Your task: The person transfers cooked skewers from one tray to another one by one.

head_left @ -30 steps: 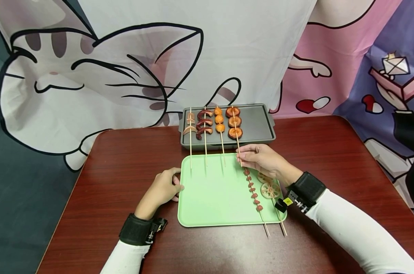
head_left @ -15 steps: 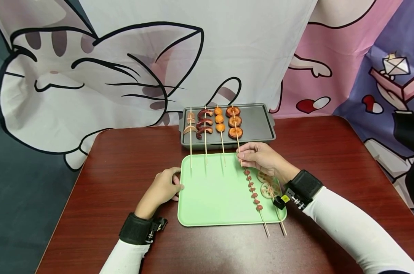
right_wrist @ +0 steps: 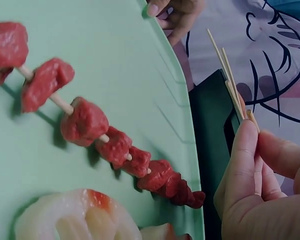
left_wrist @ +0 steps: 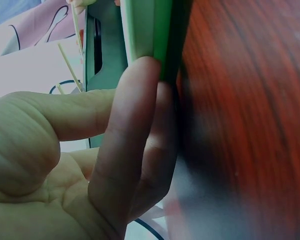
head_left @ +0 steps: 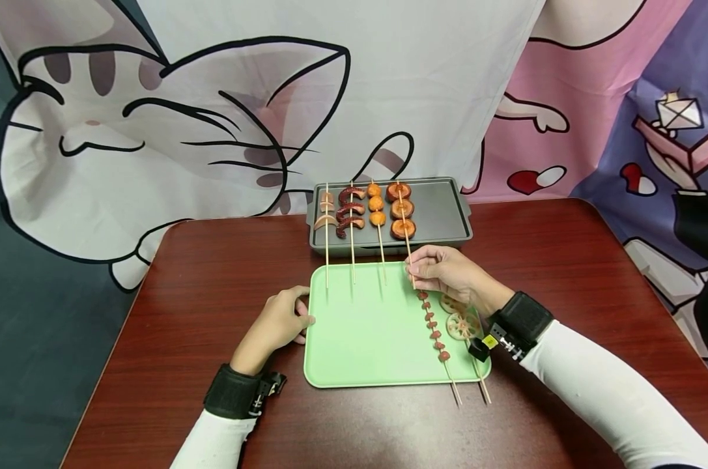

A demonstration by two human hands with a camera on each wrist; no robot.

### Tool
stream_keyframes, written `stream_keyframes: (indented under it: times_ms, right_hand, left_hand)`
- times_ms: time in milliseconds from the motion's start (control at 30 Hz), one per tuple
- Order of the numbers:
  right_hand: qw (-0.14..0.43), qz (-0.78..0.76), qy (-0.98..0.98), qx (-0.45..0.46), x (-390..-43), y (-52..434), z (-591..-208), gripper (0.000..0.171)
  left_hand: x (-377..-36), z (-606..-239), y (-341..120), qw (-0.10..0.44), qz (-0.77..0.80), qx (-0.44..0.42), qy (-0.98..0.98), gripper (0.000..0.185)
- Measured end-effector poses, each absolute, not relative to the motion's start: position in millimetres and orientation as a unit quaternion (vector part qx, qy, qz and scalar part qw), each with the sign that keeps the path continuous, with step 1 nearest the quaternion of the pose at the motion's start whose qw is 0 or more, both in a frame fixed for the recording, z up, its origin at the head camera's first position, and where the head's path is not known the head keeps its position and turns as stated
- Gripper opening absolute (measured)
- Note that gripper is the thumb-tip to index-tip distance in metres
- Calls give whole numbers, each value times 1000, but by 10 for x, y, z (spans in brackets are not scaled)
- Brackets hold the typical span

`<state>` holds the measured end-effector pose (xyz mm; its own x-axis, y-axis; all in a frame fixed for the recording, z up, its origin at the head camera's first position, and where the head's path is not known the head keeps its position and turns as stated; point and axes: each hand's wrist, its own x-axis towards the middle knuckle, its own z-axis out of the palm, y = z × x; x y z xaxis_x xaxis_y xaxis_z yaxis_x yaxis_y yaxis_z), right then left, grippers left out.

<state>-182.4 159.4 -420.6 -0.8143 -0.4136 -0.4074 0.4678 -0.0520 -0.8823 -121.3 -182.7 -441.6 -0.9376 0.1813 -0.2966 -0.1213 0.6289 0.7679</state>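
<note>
My right hand (head_left: 413, 268) pinches the stick of the rightmost skewer of brown round slices (head_left: 402, 209), whose food end lies in the grey tray (head_left: 441, 212). In the right wrist view the fingertips (right_wrist: 247, 131) close on that thin stick (right_wrist: 229, 77). My left hand (head_left: 303, 314) holds the left edge of the green tray (head_left: 365, 332), fingers (left_wrist: 135, 110) against its rim (left_wrist: 145, 25). A meat-cube skewer (head_left: 432, 326) (right_wrist: 85, 122) and a lotus-root skewer (head_left: 462, 324) (right_wrist: 70, 220) lie on the green tray's right side.
Three more skewers (head_left: 351, 212) rest in the grey tray with sticks reaching over the green tray. Both trays sit on a dark red wooden table (head_left: 213, 273). A cartoon cat cloth (head_left: 154, 117) hangs behind the table.
My right hand has shifted very slightly on the skewer stick. The left hand and both trays have not moved.
</note>
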Motion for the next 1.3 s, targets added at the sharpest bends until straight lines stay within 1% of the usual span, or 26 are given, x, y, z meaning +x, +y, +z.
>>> stream_keyframes:
  times_ms: [300, 667, 833, 1100, 1300]
  right_hand:
    - [313, -725, 613, 5, -1741, 1615, -4168, 15]
    - [331, -713, 617, -30, -1531, 1697, -4129, 15]
    - [343, -709, 615, -49, -1448, 1704, -4095, 12]
    - [343, -692, 633, -53, -1285, 1708, -4081, 10]
    - [357, -702, 614, -61, -1152, 1714, -4070, 10]
  left_hand:
    - [-1212, -4408, -1827, 175, 432, 20, 884, 56]
    - [-1210, -4409, -1833, 178, 428, 21, 886, 57]
    - [-1208, -4400, -1828, 179, 429, 20, 885, 57]
    - [-1203, -4400, -1825, 181, 428, 17, 885, 58]
    - [-1209, -4394, -1828, 181, 427, 18, 886, 58]
